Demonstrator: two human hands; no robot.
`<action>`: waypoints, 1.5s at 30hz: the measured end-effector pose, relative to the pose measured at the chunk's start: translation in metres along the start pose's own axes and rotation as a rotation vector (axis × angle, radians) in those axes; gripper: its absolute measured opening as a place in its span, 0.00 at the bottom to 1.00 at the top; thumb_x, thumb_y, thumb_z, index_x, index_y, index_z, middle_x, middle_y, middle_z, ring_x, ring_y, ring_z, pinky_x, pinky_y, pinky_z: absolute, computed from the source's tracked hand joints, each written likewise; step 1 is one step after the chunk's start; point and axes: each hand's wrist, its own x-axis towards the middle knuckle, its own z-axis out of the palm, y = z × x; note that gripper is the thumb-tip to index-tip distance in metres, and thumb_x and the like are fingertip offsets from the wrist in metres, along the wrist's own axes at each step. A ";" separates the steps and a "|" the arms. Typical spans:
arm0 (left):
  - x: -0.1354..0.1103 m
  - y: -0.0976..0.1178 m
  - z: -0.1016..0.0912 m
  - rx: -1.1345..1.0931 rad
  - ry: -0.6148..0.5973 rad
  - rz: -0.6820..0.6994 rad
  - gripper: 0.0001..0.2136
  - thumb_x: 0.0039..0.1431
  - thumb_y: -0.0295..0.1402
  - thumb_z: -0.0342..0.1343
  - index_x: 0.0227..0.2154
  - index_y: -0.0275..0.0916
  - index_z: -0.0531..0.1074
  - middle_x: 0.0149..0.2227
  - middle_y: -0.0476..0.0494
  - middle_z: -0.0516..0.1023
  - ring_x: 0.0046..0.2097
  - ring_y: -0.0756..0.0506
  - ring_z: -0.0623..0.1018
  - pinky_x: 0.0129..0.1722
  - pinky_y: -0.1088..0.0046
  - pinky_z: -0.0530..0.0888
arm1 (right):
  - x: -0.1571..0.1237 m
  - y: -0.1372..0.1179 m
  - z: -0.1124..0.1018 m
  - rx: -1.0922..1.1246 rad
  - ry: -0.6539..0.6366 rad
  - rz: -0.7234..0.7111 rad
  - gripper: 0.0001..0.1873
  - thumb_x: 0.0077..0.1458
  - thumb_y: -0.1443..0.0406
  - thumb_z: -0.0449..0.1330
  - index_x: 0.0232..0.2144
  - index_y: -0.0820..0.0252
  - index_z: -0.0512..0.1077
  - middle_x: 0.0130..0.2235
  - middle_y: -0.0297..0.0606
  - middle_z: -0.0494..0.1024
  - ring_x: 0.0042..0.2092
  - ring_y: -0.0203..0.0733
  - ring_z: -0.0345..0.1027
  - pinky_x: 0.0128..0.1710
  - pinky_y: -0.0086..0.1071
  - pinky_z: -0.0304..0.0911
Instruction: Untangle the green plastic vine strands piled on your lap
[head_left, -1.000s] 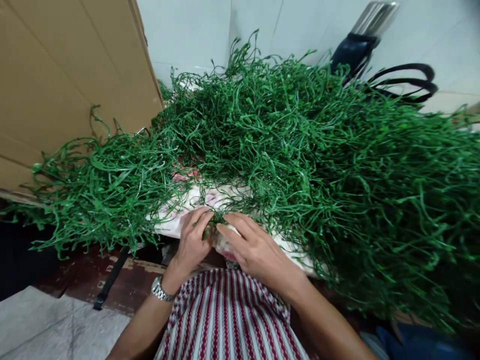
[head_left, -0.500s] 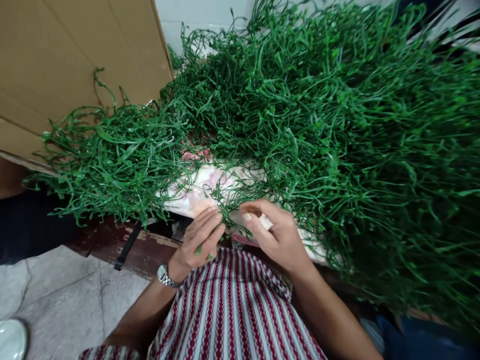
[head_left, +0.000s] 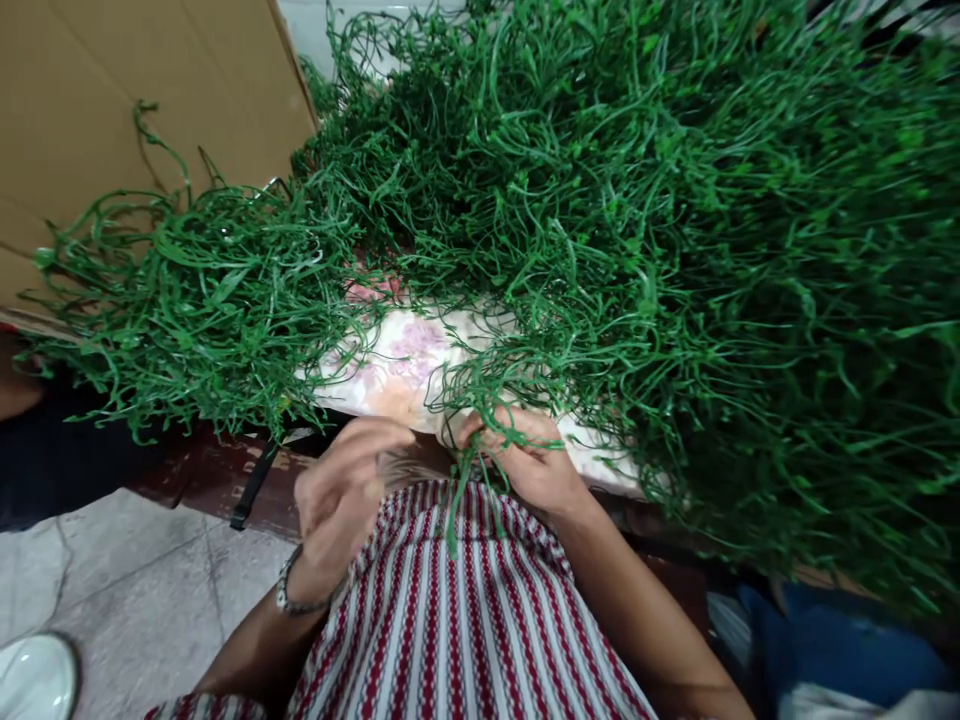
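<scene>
Near my lap, my right hand (head_left: 532,460) is closed around a small bunch of thin green plant stems (head_left: 469,480), whose ends hang over the striped garment. My left hand (head_left: 341,490) is a little to the left, apart from the stems. Its fingers are blurred but look loosely stretched, with a gap to the thumb and nothing visible in them. Just beyond both hands, loose stems lie on a pale flowered surface (head_left: 412,340). A big tangled heap of green stems (head_left: 615,200) spreads behind and to the right, and a smaller heap (head_left: 217,310) lies to the left.
A large cardboard panel (head_left: 142,130) stands at the back left. A worn dark red wooden edge (head_left: 300,480) with a black strap (head_left: 256,485) runs below the stems. Another person's arm (head_left: 16,375) shows at the far left. A pale round object (head_left: 37,678) is on the tiled floor.
My left hand has moved away to the left and its fingers have loosened. My right hand now grips a bunch of stems hanging towards my lap. The view has shifted slightly.
</scene>
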 end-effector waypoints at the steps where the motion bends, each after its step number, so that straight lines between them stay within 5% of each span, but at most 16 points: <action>1: 0.005 0.001 0.002 -0.078 -0.002 -0.057 0.12 0.59 0.34 0.47 0.43 0.44 0.71 0.38 0.42 0.73 0.43 0.44 0.75 0.42 0.62 0.75 | -0.001 0.001 0.001 0.007 -0.032 -0.015 0.15 0.58 0.58 0.52 0.28 0.62 0.71 0.27 0.37 0.71 0.31 0.35 0.66 0.32 0.29 0.64; 5: 0.026 0.003 0.020 -0.224 -0.144 -0.174 0.05 0.54 0.32 0.56 0.32 0.38 0.75 0.34 0.44 0.73 0.39 0.47 0.73 0.39 0.71 0.72 | -0.004 0.007 0.008 -0.057 -0.037 -0.051 0.13 0.57 0.62 0.53 0.23 0.62 0.67 0.25 0.35 0.67 0.30 0.34 0.62 0.31 0.28 0.62; 12: 0.027 0.008 0.041 -0.325 -0.066 -0.192 0.03 0.50 0.30 0.60 0.27 0.37 0.71 0.33 0.45 0.72 0.39 0.48 0.72 0.40 0.73 0.70 | -0.005 0.012 0.010 -0.215 -0.060 -0.040 0.16 0.57 0.61 0.51 0.20 0.61 0.64 0.23 0.34 0.66 0.28 0.34 0.60 0.29 0.28 0.62; 17: 0.026 0.014 0.036 -0.385 -0.081 -0.258 0.03 0.52 0.28 0.57 0.31 0.37 0.72 0.31 0.46 0.74 0.35 0.49 0.74 0.37 0.73 0.72 | -0.008 0.004 0.009 -0.482 -0.054 -0.112 0.14 0.59 0.62 0.50 0.26 0.61 0.70 0.30 0.39 0.73 0.36 0.39 0.67 0.38 0.33 0.66; 23: 0.034 0.020 0.026 -0.184 -0.174 -0.231 0.03 0.53 0.27 0.55 0.27 0.37 0.67 0.24 0.51 0.68 0.25 0.53 0.68 0.25 0.79 0.66 | -0.030 -0.026 -0.016 -0.797 -0.163 -0.104 0.11 0.58 0.67 0.53 0.42 0.60 0.71 0.40 0.42 0.75 0.40 0.40 0.70 0.40 0.35 0.68; 31: 0.038 0.019 0.036 -0.039 -0.317 -0.011 0.05 0.51 0.21 0.52 0.25 0.36 0.67 0.26 0.48 0.67 0.31 0.50 0.67 0.31 0.76 0.66 | -0.036 -0.052 -0.036 -0.673 0.283 -0.318 0.12 0.52 0.73 0.57 0.40 0.58 0.72 0.34 0.38 0.76 0.34 0.37 0.69 0.33 0.31 0.65; 35: 0.039 0.019 0.039 -0.028 -0.362 0.054 0.06 0.51 0.22 0.51 0.23 0.37 0.66 0.24 0.49 0.66 0.30 0.50 0.67 0.30 0.76 0.65 | -0.025 -0.047 -0.031 -0.694 0.208 -0.417 0.16 0.51 0.73 0.57 0.44 0.59 0.71 0.42 0.41 0.74 0.43 0.40 0.68 0.42 0.38 0.65; 41: 0.039 0.019 0.044 0.014 -0.352 -0.074 0.05 0.49 0.21 0.50 0.23 0.36 0.66 0.22 0.52 0.67 0.26 0.53 0.66 0.26 0.80 0.64 | -0.026 -0.031 -0.020 -0.672 0.157 -0.458 0.10 0.51 0.63 0.61 0.37 0.61 0.71 0.36 0.40 0.75 0.41 0.43 0.67 0.42 0.41 0.64; 45: 0.037 0.019 0.047 0.016 -0.348 -0.130 0.05 0.48 0.21 0.52 0.21 0.36 0.67 0.21 0.53 0.67 0.24 0.54 0.65 0.26 0.80 0.63 | -0.029 -0.019 -0.016 -0.715 0.239 -0.431 0.03 0.51 0.70 0.59 0.31 0.60 0.68 0.30 0.37 0.73 0.37 0.41 0.67 0.40 0.40 0.64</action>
